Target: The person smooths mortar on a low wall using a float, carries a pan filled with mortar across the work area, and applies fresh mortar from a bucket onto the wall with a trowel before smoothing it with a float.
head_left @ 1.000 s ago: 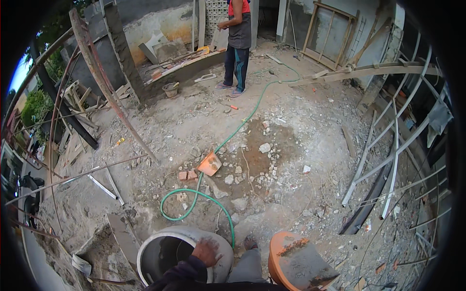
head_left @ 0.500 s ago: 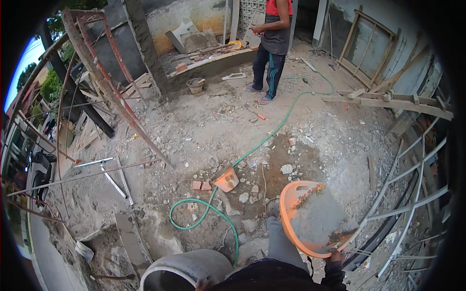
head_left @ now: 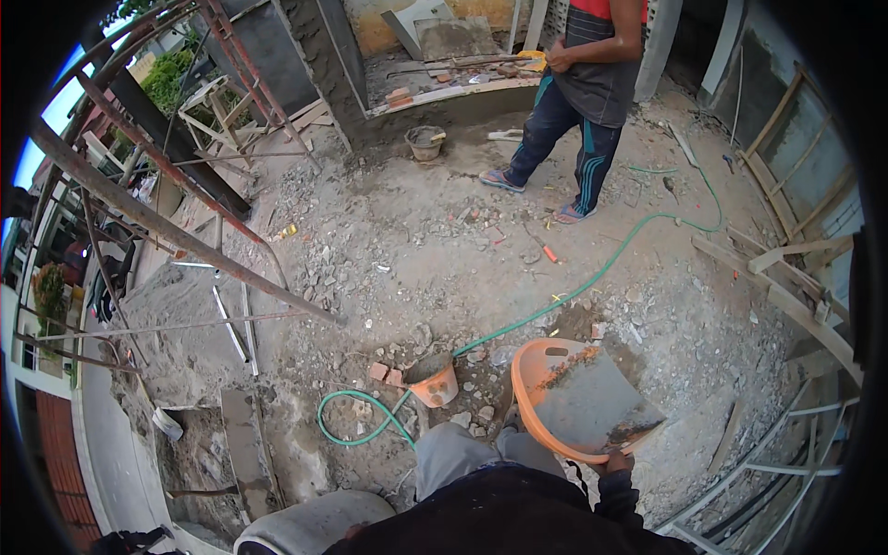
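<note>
My right hand (head_left: 618,462) is closed on the near rim of a large orange tub (head_left: 529,407), which hangs tilted beside my right leg. Grey cement coats the tub's inside, and a slot handle shows in its far rim. Only a sliver of my left hand (head_left: 354,531) shows at the lower edge, beside a grey cylindrical drum (head_left: 310,520) lying on its side; its fingers are hidden. Just ahead of my legs stands a small orange bucket (head_left: 433,384) with grey residue. A green hose (head_left: 518,323) runs behind it and loops to its left.
Another person (head_left: 592,111) stands ahead, feet apart. Rusty scaffold pipes (head_left: 199,242) slant across the left. Rubble and brick pieces (head_left: 387,374) litter the ground. Wooden planks (head_left: 786,287) and a metal frame (head_left: 805,467) are at the right. A dark bucket (head_left: 425,142) stands farther off.
My body has come forward, so the small bucket is closer to my legs and the drum sits lower in view. The tub has come along in my right hand. The other person's legs are now apart.
</note>
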`<control>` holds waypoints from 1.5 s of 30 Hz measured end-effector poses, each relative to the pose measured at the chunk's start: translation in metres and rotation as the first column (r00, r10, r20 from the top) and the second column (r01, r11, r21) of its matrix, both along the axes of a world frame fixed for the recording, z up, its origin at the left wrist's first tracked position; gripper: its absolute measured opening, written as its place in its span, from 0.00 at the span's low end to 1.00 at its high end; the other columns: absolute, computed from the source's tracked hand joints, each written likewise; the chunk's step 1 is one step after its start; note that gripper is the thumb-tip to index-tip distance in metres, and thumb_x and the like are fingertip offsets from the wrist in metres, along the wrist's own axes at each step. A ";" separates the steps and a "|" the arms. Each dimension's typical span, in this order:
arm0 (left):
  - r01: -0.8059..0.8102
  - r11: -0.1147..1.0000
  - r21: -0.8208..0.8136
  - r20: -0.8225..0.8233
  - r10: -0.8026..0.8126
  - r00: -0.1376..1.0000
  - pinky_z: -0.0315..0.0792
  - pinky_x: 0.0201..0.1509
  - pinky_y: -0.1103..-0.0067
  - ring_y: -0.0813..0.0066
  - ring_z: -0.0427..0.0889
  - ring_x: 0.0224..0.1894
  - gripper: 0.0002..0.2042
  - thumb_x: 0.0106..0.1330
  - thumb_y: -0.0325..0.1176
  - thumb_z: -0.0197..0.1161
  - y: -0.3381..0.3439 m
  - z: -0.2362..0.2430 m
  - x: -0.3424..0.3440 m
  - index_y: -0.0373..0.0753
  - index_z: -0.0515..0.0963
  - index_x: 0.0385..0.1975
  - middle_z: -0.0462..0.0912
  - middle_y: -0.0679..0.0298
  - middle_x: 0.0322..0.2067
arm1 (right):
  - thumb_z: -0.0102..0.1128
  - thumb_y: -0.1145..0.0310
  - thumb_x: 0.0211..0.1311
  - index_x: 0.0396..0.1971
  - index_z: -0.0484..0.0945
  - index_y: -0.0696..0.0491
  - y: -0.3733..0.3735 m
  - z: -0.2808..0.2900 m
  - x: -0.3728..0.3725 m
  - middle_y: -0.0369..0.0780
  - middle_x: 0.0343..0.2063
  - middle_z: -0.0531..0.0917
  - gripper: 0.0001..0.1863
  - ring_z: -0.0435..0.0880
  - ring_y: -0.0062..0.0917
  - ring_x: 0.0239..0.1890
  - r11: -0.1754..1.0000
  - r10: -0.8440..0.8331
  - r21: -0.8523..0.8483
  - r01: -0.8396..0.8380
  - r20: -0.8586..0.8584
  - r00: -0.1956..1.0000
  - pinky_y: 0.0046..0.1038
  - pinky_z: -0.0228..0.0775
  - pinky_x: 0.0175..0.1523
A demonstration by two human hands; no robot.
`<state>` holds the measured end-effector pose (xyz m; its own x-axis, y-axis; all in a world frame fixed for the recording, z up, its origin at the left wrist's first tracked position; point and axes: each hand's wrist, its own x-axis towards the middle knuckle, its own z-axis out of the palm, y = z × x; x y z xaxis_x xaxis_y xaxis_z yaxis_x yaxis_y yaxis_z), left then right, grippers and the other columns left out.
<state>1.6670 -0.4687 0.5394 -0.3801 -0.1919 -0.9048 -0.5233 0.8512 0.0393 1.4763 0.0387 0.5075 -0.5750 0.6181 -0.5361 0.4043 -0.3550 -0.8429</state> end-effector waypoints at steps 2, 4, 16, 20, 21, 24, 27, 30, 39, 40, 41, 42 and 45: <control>-0.144 0.988 -0.050 0.070 0.147 0.987 0.64 0.44 0.66 0.56 0.71 0.41 0.16 0.54 0.44 0.47 0.013 0.010 -0.042 0.44 0.70 0.39 0.74 0.53 0.35 | 0.44 0.81 0.41 0.35 0.61 0.66 0.010 0.008 -0.031 0.52 0.29 0.71 0.16 0.76 0.40 0.25 0.996 0.001 -0.086 0.004 0.055 0.998 0.41 0.74 0.29; -0.284 0.958 0.039 -0.242 0.285 0.928 0.65 0.41 0.67 0.53 0.72 0.38 0.16 0.53 0.43 0.48 0.026 0.008 -0.103 0.44 0.69 0.39 0.74 0.51 0.33 | 0.51 0.75 0.40 0.29 0.67 0.64 0.019 0.015 -0.068 0.48 0.28 0.73 0.13 0.77 0.34 0.26 0.967 0.244 0.052 -0.250 0.094 0.965 0.37 0.74 0.30; -0.076 0.948 0.310 -0.271 0.165 0.948 0.66 0.41 0.68 0.54 0.73 0.37 0.30 0.53 0.58 0.40 0.038 -0.030 -0.558 0.32 0.71 0.35 0.74 0.46 0.32 | 0.48 0.73 0.38 0.28 0.66 0.59 -0.011 0.033 -0.285 0.41 0.31 0.70 0.12 0.73 0.30 0.30 0.273 0.523 0.525 -0.806 0.622 0.583 0.32 0.69 0.25; 0.146 0.955 0.258 -0.312 -0.061 0.948 0.65 0.43 0.67 0.52 0.71 0.39 0.27 0.55 0.54 0.41 0.004 -0.008 -0.672 0.33 0.70 0.35 0.73 0.46 0.34 | 0.53 0.66 0.43 0.32 0.63 0.55 -0.012 0.015 -0.364 0.42 0.32 0.62 0.16 0.65 0.33 0.38 0.879 -0.398 -0.208 0.429 0.176 0.900 0.37 0.69 0.36; 0.181 0.945 0.271 -0.289 -0.100 0.952 0.64 0.43 0.67 0.52 0.71 0.39 0.26 0.55 0.53 0.41 -0.005 -0.003 -0.693 0.33 0.70 0.34 0.72 0.47 0.35 | 0.47 0.65 0.46 0.32 0.62 0.54 -0.013 0.015 -0.378 0.43 0.33 0.61 0.13 0.62 0.34 0.40 0.909 -0.350 -0.171 0.379 0.175 0.920 0.37 0.68 0.36; 0.292 0.912 0.287 -0.298 -0.204 0.932 0.64 0.44 0.67 0.52 0.71 0.39 0.25 0.55 0.53 0.41 -0.022 0.009 -0.755 0.33 0.70 0.32 0.73 0.47 0.33 | 0.50 0.66 0.44 0.33 0.64 0.55 -0.029 0.021 -0.414 0.42 0.34 0.63 0.14 0.64 0.35 0.38 0.819 -0.547 -0.132 0.558 0.113 0.830 0.39 0.68 0.37; 0.294 0.933 0.209 -0.171 -0.261 0.950 0.64 0.43 0.66 0.52 0.71 0.39 0.25 0.55 0.54 0.41 -0.024 0.017 -0.803 0.34 0.71 0.32 0.73 0.47 0.34 | 0.54 0.69 0.43 0.33 0.66 0.56 -0.059 0.038 -0.454 0.43 0.33 0.65 0.15 0.68 0.30 0.33 0.904 -0.211 0.402 0.144 0.128 0.969 0.29 0.71 0.34; 0.326 0.936 0.135 -0.062 -0.320 0.945 0.64 0.44 0.66 0.52 0.71 0.40 0.24 0.55 0.53 0.40 -0.016 0.015 -0.852 0.36 0.71 0.33 0.73 0.48 0.34 | 0.54 0.74 0.41 0.30 0.66 0.60 -0.063 0.060 -0.522 0.42 0.29 0.66 0.13 0.71 0.30 0.28 0.719 -0.687 -0.123 0.684 0.025 0.726 0.30 0.74 0.31; 0.401 0.915 0.038 -0.218 -0.384 0.897 0.65 0.41 0.66 0.55 0.71 0.38 0.18 0.56 0.46 0.40 -0.014 -0.094 -0.913 0.40 0.70 0.35 0.72 0.52 0.34 | 0.55 0.71 0.39 0.20 0.65 0.64 0.006 0.025 -0.770 0.43 0.18 0.68 0.12 0.72 0.31 0.21 0.767 -0.639 -0.001 0.642 0.099 0.763 0.32 0.75 0.23; 0.435 0.900 0.045 -0.245 -0.412 0.878 0.66 0.41 0.66 0.55 0.71 0.38 0.18 0.56 0.45 0.40 -0.007 -0.112 -0.912 0.40 0.70 0.36 0.72 0.52 0.34 | 0.55 0.71 0.39 0.19 0.65 0.64 0.022 0.016 -0.801 0.42 0.16 0.68 0.12 0.72 0.31 0.19 0.802 -0.593 0.009 0.597 0.116 0.796 0.32 0.74 0.22; 0.467 0.881 0.078 -0.279 -0.430 0.858 0.66 0.41 0.66 0.55 0.71 0.38 0.17 0.56 0.44 0.40 0.003 -0.127 -0.915 0.40 0.70 0.36 0.72 0.52 0.34 | 0.55 0.71 0.39 0.19 0.65 0.64 0.038 0.005 -0.838 0.42 0.15 0.69 0.12 0.72 0.32 0.16 0.790 -0.613 0.092 0.606 0.139 0.778 0.32 0.72 0.19; 0.488 0.862 0.136 -0.317 -0.429 0.846 0.66 0.40 0.66 0.56 0.71 0.38 0.17 0.56 0.43 0.40 0.014 -0.137 -0.917 0.41 0.70 0.36 0.72 0.53 0.34 | 0.54 0.71 0.40 0.18 0.65 0.64 0.054 -0.005 -0.873 0.44 0.17 0.71 0.12 0.73 0.33 0.18 0.836 -0.546 0.052 0.546 0.157 0.823 0.32 0.72 0.19; 0.456 0.858 0.236 -0.307 -0.379 0.873 0.67 0.39 0.66 0.56 0.72 0.36 0.15 0.56 0.42 0.39 0.057 -0.118 -0.943 0.43 0.69 0.37 0.72 0.54 0.33 | 0.53 0.71 0.41 0.22 0.64 0.66 0.090 -0.034 -0.973 0.47 0.22 0.72 0.13 0.75 0.31 0.19 0.959 -0.265 -0.044 0.281 0.221 0.939 0.30 0.72 0.19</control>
<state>0.7236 -0.4122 0.4211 -0.5766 0.2930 -0.7627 -0.0618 0.9152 0.3983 0.5038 0.1284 0.4732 -0.2590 0.6892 -0.6767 0.4481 -0.5349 -0.7163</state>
